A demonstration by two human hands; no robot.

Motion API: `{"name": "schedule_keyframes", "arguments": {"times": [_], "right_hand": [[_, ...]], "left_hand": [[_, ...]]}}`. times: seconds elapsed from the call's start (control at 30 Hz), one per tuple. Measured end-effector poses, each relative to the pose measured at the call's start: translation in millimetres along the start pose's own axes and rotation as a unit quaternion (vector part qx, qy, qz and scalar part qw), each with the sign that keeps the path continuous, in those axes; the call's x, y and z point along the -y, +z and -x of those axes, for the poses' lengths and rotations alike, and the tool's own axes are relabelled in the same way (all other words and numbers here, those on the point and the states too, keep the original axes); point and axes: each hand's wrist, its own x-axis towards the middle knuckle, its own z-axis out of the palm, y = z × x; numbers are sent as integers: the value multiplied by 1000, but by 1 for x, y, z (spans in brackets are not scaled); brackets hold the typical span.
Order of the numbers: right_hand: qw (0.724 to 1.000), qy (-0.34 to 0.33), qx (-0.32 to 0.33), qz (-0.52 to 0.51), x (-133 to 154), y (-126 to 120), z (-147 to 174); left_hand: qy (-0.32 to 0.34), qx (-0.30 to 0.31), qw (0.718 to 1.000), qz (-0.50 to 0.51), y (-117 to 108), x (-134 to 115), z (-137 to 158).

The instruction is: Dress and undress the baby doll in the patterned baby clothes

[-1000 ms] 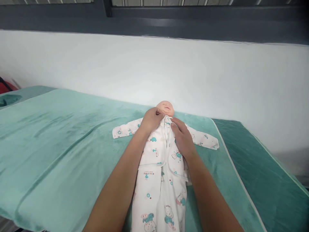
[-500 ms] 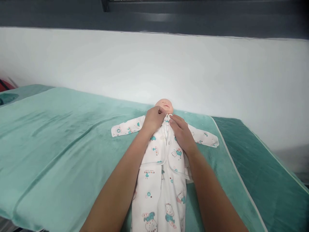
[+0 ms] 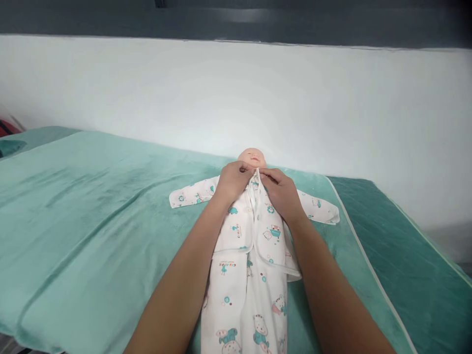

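Note:
A baby doll (image 3: 252,156) lies on its back, its head toward the wall. It wears a white baby jacket (image 3: 271,236) printed with small animals, sleeves spread to both sides, over matching white trousers (image 3: 226,295). At the neckline, my left hand (image 3: 236,181) pinches the jacket's collar on the left side. My right hand (image 3: 280,191) pinches the right collar edge, which is lifted slightly under the doll's chin. The two front edges of the jacket hang beside each other, parted toward the hem. My fingertips partly hide the collar.
A light green blanket (image 3: 92,221) with soft creases covers the bed. Darker green bedding (image 3: 398,236) lies at the right. A white wall (image 3: 236,98) rises behind the doll's head, with a dark grey beam (image 3: 236,19) above. Something red (image 3: 8,129) shows at the far left.
My right hand has gone from resting with spread fingers on the jacket front to gripping its collar edge, raising it slightly. My left hand stays at the collar.

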Motion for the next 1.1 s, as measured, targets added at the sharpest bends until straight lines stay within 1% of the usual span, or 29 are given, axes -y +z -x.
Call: {"name": "schedule_keyframes", "arguments": {"times": [0.17,0.3,0.4,0.57,0.7,0.87,0.97,1.1], "right_hand": [[998,54,-15,2,2,1,2],[997,74,-22,-9,1,1,1],[996,85,-21,-7,0,1,1],[994,106,22,4,3,-1,-2],[993,101,59,19,4,-3,-7],[993,98,68,19,6,-4,-8],[991,113,74,19,9,-5,-6],[991,111,75,13,11,-5,-4]], "left_hand": [[6,3,1000,-12,-1,-3,3],[10,23,999,-32,-3,-8,6],[1,20,999,-29,-3,-9,7],[-20,0,999,-36,-1,-8,7],[-21,-3,998,-51,-1,-7,8],[-13,17,998,-55,-3,-7,9],[-19,20,999,-45,-3,-9,9],[-34,23,998,-41,0,-11,9]]}}
